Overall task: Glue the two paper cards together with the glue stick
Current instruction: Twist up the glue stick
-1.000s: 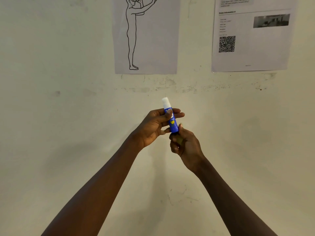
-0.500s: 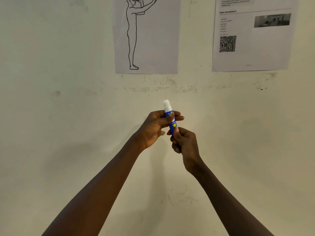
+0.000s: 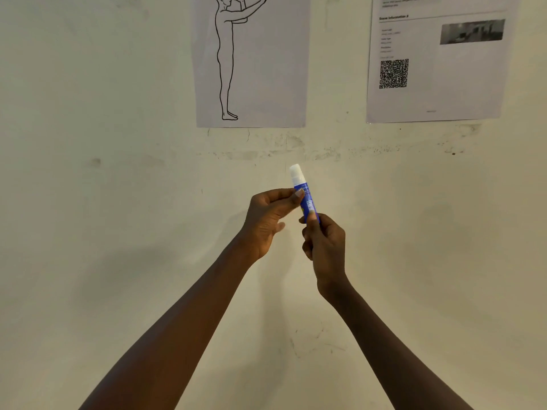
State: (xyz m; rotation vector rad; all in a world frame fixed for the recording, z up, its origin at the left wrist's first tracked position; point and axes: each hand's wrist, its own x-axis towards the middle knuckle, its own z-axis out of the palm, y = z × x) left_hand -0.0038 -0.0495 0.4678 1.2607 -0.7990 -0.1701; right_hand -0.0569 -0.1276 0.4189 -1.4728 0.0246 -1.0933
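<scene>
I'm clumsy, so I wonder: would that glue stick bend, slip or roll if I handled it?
Probably stiff: the glue stick looks straight between the left hand and right hand. Likely light: fingers alone hold it up. Its round, smooth-looking tube would probably roll if laid down and may slip.

Mid-frame, the left hand (image 3: 266, 223) and right hand (image 3: 325, 244) gripping the glue stick (image 3: 307, 202) block passage, while bare wall (image 3: 88, 202) lies open at left and right, below the drawing sheet (image 3: 266, 69) and printed sheet (image 3: 444, 90).

Plain room: QR sheet (image 3: 438, 84), pose diagram (image 3: 266, 69) posted.
</scene>
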